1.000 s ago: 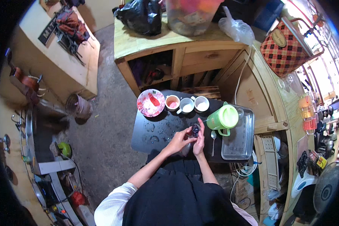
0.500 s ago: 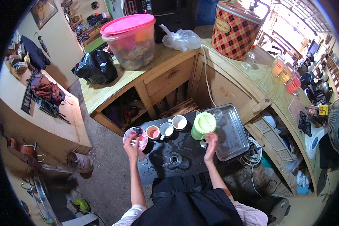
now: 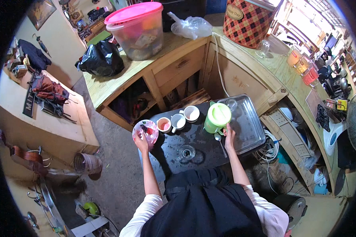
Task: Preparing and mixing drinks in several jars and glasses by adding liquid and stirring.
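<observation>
A pink-and-white bowl (image 3: 153, 142) sits at the left end of the dark, wet tabletop (image 3: 168, 152), with dark and red pieces inside. My left hand (image 3: 141, 141) grips its near left rim, fingers partly over the inside. On the right, my right hand (image 3: 229, 137) is closed around the handle of a green lidded pitcher (image 3: 213, 125), which stands upright. A spoon (image 3: 220, 143) lies just beside that hand. Between bowl and pitcher stand a cup with reddish contents (image 3: 163, 125) and two white cups, one in the middle (image 3: 178, 123) and one farther right (image 3: 192, 113).
A clear glass cup (image 3: 186, 153) stands near the table's front edge. A metal tray (image 3: 247, 136) with a clear glass (image 3: 231, 104) fills the right end. Behind runs a wooden counter holding a pink-lidded tub (image 3: 140, 39), a black bag (image 3: 101, 59) and a plaid cooler (image 3: 247, 23).
My right hand has gone from hovering open beside the pitcher to grasping its handle. My left hand has settled onto the bowl's rim. The whole view has shifted, raising the scene in the picture.
</observation>
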### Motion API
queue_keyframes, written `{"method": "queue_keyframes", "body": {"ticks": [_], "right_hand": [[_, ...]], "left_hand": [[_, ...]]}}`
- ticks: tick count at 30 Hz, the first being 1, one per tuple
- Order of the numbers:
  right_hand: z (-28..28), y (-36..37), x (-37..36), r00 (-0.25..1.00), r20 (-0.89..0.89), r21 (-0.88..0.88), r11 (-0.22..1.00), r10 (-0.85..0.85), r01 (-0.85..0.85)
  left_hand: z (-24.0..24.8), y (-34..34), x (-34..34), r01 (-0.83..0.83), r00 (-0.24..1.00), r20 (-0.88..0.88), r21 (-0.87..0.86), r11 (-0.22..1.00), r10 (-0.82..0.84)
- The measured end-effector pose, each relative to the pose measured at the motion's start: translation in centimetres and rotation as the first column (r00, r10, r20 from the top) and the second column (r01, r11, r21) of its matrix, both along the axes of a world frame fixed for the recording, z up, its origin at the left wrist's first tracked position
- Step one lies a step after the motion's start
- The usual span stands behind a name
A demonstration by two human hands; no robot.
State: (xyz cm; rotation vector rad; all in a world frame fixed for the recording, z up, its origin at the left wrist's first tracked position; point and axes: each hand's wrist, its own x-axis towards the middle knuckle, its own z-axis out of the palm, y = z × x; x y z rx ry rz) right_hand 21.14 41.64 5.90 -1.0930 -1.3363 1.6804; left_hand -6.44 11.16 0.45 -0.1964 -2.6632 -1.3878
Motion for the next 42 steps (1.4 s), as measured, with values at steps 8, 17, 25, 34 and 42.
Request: {"method": "queue_keyframes", "body": {"ticks": [8,17,25,34,42], "right_hand": [[2.0,0.4,0.7,0.987,-0.003,0.129,0.979,0.158,-0.156],[12.5,-1.8,1.3,0.758,0.368,0.175,0.76,0.539,-0.626],[16.7,-5.8,0.3,0.444,0.744,0.075,0.598,0.499,-0.798],[17.5,-6.8,-1.3,0.351,0.871,0.173,0.456,0.343,-0.873],[17.6,-6.9,-2.0,0.294,0.887,0.124,0.428,0.358,-0.895]], "left_hand": [[2.6,-2.8,8.1,-0.137,0.953,-0.268,0.038,0.99,0.142],[3.4,-3.3,12.3,0.336,0.931,0.062,0.247,0.909,-0.361],[5.0,2.5,16.1,0.811,0.557,0.134,0.126,0.572,-0.82],[3.0,3.1,16.4,0.724,0.678,0.07,0.112,0.681,-0.732],[3.4,2.9,15.9,0.728,0.674,0.107,0.066,0.682,-0.731]]}}
